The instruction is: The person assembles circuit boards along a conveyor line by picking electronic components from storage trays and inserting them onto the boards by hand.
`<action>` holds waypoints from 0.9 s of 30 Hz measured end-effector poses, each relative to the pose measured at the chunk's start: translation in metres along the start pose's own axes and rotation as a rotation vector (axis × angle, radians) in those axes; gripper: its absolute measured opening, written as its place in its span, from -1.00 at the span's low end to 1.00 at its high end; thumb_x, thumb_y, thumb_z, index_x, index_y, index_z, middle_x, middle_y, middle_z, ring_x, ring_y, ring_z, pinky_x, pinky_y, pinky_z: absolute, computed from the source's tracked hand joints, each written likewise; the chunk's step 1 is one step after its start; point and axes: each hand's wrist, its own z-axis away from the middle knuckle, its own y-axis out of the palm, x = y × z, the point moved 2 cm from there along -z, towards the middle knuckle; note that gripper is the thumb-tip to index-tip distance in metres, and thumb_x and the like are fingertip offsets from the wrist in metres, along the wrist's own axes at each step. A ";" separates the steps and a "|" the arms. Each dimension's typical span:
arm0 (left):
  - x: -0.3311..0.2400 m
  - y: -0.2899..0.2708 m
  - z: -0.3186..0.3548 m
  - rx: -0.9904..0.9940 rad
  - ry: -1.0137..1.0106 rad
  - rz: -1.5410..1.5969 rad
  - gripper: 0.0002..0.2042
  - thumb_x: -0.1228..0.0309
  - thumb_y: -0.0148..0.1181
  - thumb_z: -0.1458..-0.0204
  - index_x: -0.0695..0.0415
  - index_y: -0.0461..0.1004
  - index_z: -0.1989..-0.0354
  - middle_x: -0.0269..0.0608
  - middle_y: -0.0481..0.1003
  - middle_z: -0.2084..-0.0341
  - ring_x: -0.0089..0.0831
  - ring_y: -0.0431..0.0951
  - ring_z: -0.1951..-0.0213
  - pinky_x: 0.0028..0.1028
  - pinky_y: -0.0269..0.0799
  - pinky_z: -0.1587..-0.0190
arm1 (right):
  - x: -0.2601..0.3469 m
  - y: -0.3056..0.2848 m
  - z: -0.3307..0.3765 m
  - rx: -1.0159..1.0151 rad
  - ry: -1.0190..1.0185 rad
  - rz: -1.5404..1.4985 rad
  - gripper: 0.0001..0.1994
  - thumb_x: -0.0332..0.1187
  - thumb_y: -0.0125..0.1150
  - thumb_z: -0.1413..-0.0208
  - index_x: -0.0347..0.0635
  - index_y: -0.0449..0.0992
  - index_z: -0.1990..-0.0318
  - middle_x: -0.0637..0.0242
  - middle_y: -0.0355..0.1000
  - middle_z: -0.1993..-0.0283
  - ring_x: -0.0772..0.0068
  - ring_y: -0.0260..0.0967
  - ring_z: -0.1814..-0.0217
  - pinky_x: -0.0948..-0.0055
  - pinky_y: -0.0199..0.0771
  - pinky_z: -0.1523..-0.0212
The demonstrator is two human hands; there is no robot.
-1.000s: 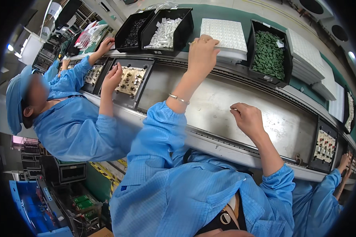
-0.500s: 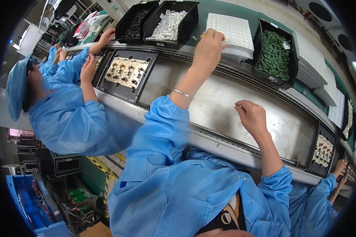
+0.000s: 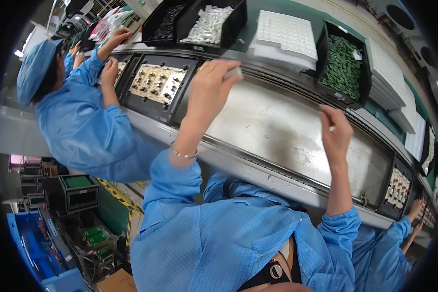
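Note:
My left hand (image 3: 210, 92) is raised over the left end of the bare metal bed (image 3: 272, 121) of the line. Between its thumb and fingertips is a small white block (image 3: 234, 74), slightly blurred. My right hand (image 3: 337, 135) hovers over the right part of the bed, fingers curled towards the thumb; a tiny pale spot shows there, too small to name. Nearest to the left hand is a circuit board (image 3: 156, 83) in a black fixture. Beyond the bed lies a stack of white gridded blocks (image 3: 286, 36), with a corner gap in its top layer.
Black bins hold white parts (image 3: 210, 25), black parts (image 3: 166, 27) and green discs (image 3: 343, 65). More white stacks (image 3: 387, 73) stand at right. Another fixture with a board (image 3: 398, 187) sits on the line's right. A co-worker in blue (image 3: 82, 121) works close on my left.
My left hand has come back from the white stack, down and left, with a white block in it. My right hand has risen and shifted right. The co-worker's arms have moved.

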 end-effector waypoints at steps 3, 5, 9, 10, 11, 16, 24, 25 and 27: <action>0.026 -0.031 0.041 0.031 -0.114 -0.124 -0.74 0.47 0.42 -0.03 0.19 0.65 0.08 -0.10 0.64 0.23 -0.19 0.62 0.22 -0.33 0.51 0.16 | -0.018 -0.016 -0.013 -0.066 -0.051 0.104 -0.79 -0.48 0.31 -0.26 -0.15 0.64 -0.02 0.31 0.59 0.08 0.55 0.50 0.19 0.53 0.51 0.19; 0.042 -0.050 0.066 0.058 -0.263 -0.177 -0.74 0.45 0.40 -0.05 0.19 0.65 0.07 -0.08 0.65 0.22 -0.13 0.62 0.20 -0.30 0.52 0.11 | -0.031 -0.031 -0.027 -0.069 -0.055 0.243 -0.74 -0.44 0.29 -0.29 -0.11 0.62 -0.11 0.31 0.58 0.00 0.52 0.50 0.12 0.51 0.50 0.12; 0.065 -0.075 0.106 0.091 -0.354 -0.313 -0.75 0.45 0.38 -0.05 0.19 0.65 0.08 -0.06 0.64 0.24 -0.16 0.61 0.23 -0.28 0.52 0.13 | -0.047 -0.032 -0.061 -0.004 0.061 0.411 -0.65 -0.31 0.17 -0.39 -0.03 0.53 -0.27 0.26 0.51 -0.24 0.26 0.51 -0.16 0.33 0.49 -0.12; 0.066 -0.076 0.111 0.086 -0.361 -0.319 -0.75 0.45 0.38 -0.05 0.19 0.65 0.08 -0.06 0.64 0.24 -0.16 0.61 0.23 -0.28 0.52 0.13 | -0.059 -0.028 -0.068 -0.019 -0.027 0.489 -0.64 -0.29 0.13 -0.40 -0.02 0.52 -0.29 0.24 0.48 -0.29 0.19 0.51 -0.20 0.27 0.48 -0.17; 0.067 -0.076 0.115 0.085 -0.387 -0.285 -0.75 0.45 0.38 -0.05 0.19 0.65 0.08 -0.05 0.64 0.25 -0.17 0.61 0.24 -0.29 0.52 0.14 | -0.069 -0.024 -0.077 -0.015 -0.031 0.488 -0.64 -0.29 0.13 -0.40 -0.02 0.52 -0.29 0.24 0.48 -0.29 0.19 0.51 -0.20 0.27 0.48 -0.17; 0.063 -0.068 0.123 0.085 -0.430 -0.243 -0.74 0.44 0.40 -0.04 0.19 0.66 0.08 -0.05 0.64 0.26 -0.19 0.62 0.25 -0.30 0.53 0.15 | -0.048 -0.014 -0.106 0.242 0.088 0.571 -0.63 -0.34 0.18 -0.31 -0.05 0.54 -0.25 0.16 0.55 -0.20 0.03 0.53 -0.17 0.20 0.48 -0.17; 0.039 -0.076 0.118 0.061 -0.563 -0.037 -0.73 0.41 0.46 0.04 0.22 0.68 0.16 -0.03 0.64 0.33 -0.16 0.64 0.32 -0.28 0.55 0.20 | -0.018 -0.026 -0.112 0.191 0.094 0.591 -0.76 -0.43 0.23 -0.21 -0.13 0.63 -0.02 0.15 0.63 0.02 0.05 0.59 -0.02 0.15 0.53 -0.05; 0.032 -0.079 0.118 0.067 -0.556 -0.025 -0.73 0.41 0.46 0.04 0.22 0.68 0.16 -0.03 0.64 0.33 -0.16 0.64 0.32 -0.28 0.55 0.20 | -0.015 -0.026 -0.113 0.176 0.078 0.607 -0.76 -0.43 0.23 -0.21 -0.13 0.63 -0.02 0.14 0.63 0.03 0.05 0.59 -0.01 0.15 0.53 -0.05; 0.012 -0.089 0.115 0.136 -0.524 0.046 -0.75 0.48 0.43 -0.01 0.24 0.68 0.11 -0.13 0.64 0.35 -0.42 0.64 0.32 -0.46 0.53 0.24 | 0.000 -0.025 -0.114 0.142 0.064 0.614 -0.75 -0.42 0.22 -0.22 -0.15 0.62 -0.03 0.12 0.61 0.02 0.03 0.58 -0.01 0.16 0.52 -0.06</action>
